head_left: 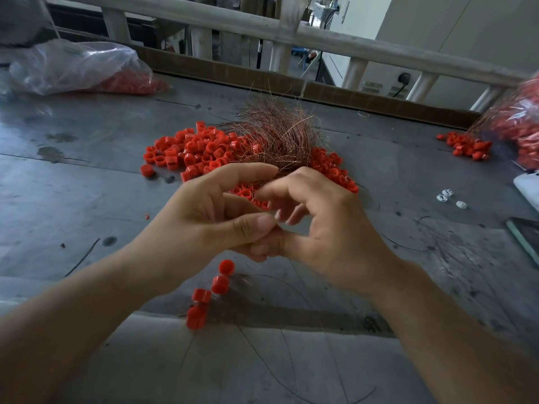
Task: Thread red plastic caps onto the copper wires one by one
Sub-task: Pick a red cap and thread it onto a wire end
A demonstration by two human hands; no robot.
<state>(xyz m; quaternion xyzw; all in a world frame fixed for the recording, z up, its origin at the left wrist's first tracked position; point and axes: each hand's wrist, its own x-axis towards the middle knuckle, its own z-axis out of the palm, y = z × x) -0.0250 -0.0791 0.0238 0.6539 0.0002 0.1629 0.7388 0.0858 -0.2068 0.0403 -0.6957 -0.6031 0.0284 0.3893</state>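
A heap of red plastic caps point(189, 153) lies on the grey table point(87, 199), with a tangled bundle of thin copper wires point(277, 135) on top of it. My left hand point(210, 217) and my right hand point(329, 228) meet just in front of the heap, thumbs touching. A copper wire strung with several red caps point(219, 284) hangs down from under my left hand's pinched fingers. My right hand's fingers are curled, apart and blurred above a red cap point(243, 195); I see nothing in them.
A clear plastic bag of red caps point(81, 68) lies at the back left. At the right edge are another bag and a small pile of caps point(466, 145) with wires. A cardboard rim point(233, 72) lines the table's far edge, and loose wire strands point(443, 246) lie on the right.
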